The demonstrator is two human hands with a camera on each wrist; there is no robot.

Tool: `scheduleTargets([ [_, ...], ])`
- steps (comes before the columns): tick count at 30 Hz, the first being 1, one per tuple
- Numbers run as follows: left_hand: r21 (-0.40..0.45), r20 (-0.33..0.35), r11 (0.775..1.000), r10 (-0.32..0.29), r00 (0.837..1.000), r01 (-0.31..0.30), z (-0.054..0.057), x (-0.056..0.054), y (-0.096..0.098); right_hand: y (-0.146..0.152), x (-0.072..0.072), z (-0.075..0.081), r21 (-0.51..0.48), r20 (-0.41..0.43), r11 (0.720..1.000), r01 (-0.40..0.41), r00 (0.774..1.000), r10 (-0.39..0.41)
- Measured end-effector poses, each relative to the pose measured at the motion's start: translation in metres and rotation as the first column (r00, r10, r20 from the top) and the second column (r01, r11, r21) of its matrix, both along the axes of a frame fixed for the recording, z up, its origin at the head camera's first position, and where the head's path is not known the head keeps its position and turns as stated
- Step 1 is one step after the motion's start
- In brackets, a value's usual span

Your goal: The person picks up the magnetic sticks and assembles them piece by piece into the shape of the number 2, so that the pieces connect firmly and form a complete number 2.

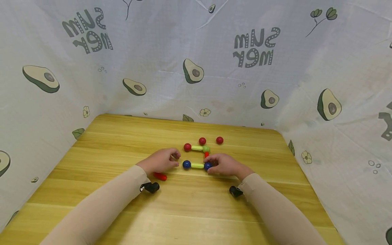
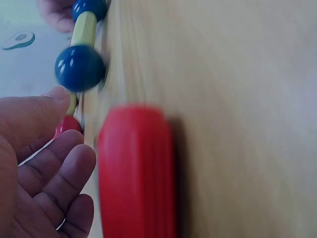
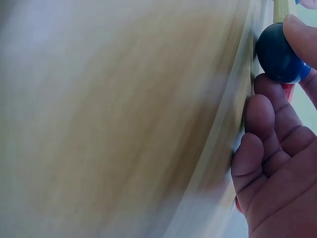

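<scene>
My right hand pinches a dark blue ball between thumb and fingers. From that ball a ribbed yellow rod runs left to a second blue ball. A short red rod extends from beside my right fingertips to a green ball, which joins another yellow rod ending in a red ball. Just left of the second blue ball, my left hand holds nothing, its thumb and fingers apart. Under its wrist side lies a loose red rod.
Two more red balls lie behind the joined pieces, one near the green ball and one farther right. The wooden table ends at a hanging cloth printed with avocados. Small black devices sit at both wrists.
</scene>
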State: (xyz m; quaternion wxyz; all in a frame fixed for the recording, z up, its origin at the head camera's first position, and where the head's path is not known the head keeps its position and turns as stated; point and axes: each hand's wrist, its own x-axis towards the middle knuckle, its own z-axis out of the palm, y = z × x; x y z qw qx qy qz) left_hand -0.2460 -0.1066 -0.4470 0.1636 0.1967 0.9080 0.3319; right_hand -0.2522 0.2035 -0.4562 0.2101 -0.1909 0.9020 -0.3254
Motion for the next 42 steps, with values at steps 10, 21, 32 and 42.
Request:
scheduleTargets([
  [10, -0.047, -0.035, 0.998, 0.037, 0.999, -0.038, 0.003, -0.006, -0.033, 0.009, 0.000, 0.001, 0.007, 0.009, 1.000, 0.006, 1.000, -0.006],
  [21, -0.122, -0.029, 0.992, 0.025, 0.999, -0.028, 0.004, -0.009, -0.076, 0.021, -0.001, 0.001, 0.014, 0.005, 1.000, 0.005, 1.000, -0.005],
  [32, -0.124, 0.050, 0.992, -0.029, 0.998, 0.035, 0.003, -0.002, -0.089, 0.031, -0.006, -0.003, -0.006, 0.038, 0.999, 0.037, 0.999, -0.037],
  [42, -0.108, 0.076, 0.994, -0.019, 0.997, 0.027, 0.004, 0.003, -0.086, 0.030, -0.004, 0.000, -0.015, 0.053, 0.999, 0.044, 0.998, -0.043],
])
